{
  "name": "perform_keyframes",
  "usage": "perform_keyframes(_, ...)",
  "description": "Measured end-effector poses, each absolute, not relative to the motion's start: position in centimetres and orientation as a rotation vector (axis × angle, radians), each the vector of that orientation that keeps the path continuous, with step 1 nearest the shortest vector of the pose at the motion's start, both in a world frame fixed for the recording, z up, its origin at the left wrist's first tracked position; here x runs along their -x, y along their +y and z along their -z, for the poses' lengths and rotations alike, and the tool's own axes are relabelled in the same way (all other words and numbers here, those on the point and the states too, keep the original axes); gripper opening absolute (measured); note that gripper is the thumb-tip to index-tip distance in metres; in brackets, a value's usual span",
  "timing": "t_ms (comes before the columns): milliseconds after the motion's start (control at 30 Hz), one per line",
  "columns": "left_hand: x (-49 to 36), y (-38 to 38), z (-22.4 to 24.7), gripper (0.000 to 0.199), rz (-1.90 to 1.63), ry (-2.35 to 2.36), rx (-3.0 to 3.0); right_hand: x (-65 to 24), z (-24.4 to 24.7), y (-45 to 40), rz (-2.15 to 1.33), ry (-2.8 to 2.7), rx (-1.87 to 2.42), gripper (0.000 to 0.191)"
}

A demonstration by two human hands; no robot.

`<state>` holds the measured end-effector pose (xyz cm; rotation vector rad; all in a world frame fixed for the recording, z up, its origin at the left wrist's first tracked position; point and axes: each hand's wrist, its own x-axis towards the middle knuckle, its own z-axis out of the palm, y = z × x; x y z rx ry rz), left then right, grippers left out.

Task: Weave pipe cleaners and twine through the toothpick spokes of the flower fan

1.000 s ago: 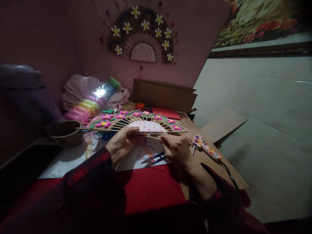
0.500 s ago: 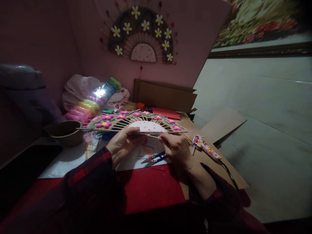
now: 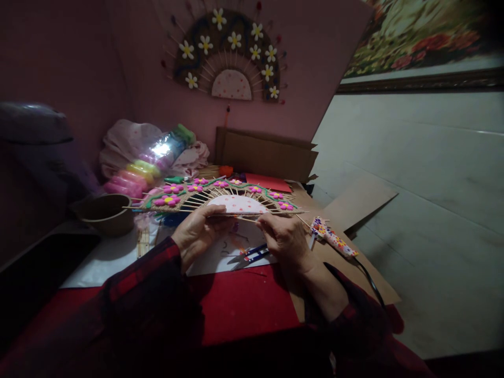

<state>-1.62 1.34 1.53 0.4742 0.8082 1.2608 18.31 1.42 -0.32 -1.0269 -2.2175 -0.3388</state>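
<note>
A fan-shaped piece (image 3: 236, 205) of thin sticks, with a white dotted half-disc and pink flowers on its arched band, is held up over the table. My left hand (image 3: 202, 231) grips the half-disc's lower left edge, thumb on top and fingers beneath. At the lower right edge, my right hand (image 3: 285, 236) pinches a thin stick (image 3: 248, 219) that runs along the underside toward my left hand. Blue-handled snips (image 3: 255, 254) lie on white paper beneath, beside my right hand.
A flower-patterned glue gun (image 3: 334, 240) rests on cardboard (image 3: 370, 278) at the right. To the left are a brown bowl (image 3: 106, 215) and bagged colored clay (image 3: 137, 173). Folded cardboard (image 3: 268, 155) stands behind. A flowered fan (image 3: 232, 47) hangs on the wall.
</note>
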Motion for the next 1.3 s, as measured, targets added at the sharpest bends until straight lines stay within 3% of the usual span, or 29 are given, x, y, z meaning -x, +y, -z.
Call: perform_keyframes(1300,1.52,1.61,-1.35,0.019,-1.239,0.841,-0.458,-18.3,0.12,1.39,0.257,-2.154,1.098,0.017)
